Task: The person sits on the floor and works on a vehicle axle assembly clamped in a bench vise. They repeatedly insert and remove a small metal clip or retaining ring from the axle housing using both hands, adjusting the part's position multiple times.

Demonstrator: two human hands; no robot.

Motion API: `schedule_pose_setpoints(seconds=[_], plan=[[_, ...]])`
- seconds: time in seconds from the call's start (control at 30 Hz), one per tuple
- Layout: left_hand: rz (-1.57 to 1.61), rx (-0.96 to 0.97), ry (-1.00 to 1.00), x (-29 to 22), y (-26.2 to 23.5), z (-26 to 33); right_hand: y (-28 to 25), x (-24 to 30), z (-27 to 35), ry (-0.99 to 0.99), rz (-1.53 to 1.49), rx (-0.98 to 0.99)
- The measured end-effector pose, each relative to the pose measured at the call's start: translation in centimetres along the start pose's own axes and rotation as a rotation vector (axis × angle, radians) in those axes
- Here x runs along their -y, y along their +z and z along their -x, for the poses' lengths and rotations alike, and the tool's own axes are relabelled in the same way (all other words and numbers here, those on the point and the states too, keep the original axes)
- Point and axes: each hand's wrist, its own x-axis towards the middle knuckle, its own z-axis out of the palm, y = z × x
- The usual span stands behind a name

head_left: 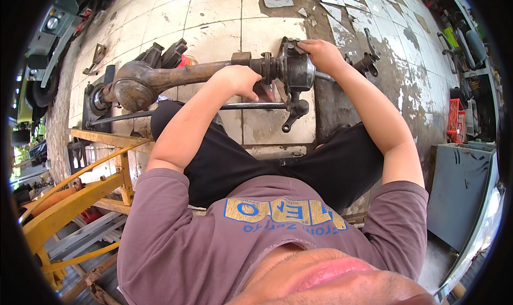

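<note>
A rusty axle (187, 74) lies across the floor in front of my knees, its round differential housing (134, 87) toward the left. At its right end sits a dark, greasy steering knuckle (300, 72) with a bolted top. My right hand (323, 56) is closed on the knuckle's upper right edge, fingertips on its top. Beside the knuckle, my left hand (240, 82) lies over the near side of the axle, thumb and forefinger apart; its other fingers are partly hidden. A thin tie rod (254, 106) runs below the axle to an arm (296, 115) under the knuckle.
A yellow metal frame (77, 209) stands at my left. Broken tiles (278, 0) lie at the far side. To the right are a grey cabinet (460, 192), a red plastic basket (456, 120) and a loose dark metal part (368, 62). A vehicle (51, 43) stands far left.
</note>
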Motion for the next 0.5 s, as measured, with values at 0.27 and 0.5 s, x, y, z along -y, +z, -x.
schedule_pose_setpoints(seconds=[0.27,0.5], plan=[[0.026,-0.05,-0.024,-1.2,-0.4,1.8,-0.1,0.7,-0.5,0.018,0.005,0.108],[-0.001,-0.076,-0.063,-1.0,-0.2,2.7,-0.8,2.2,-0.2,0.04,0.05,0.061]])
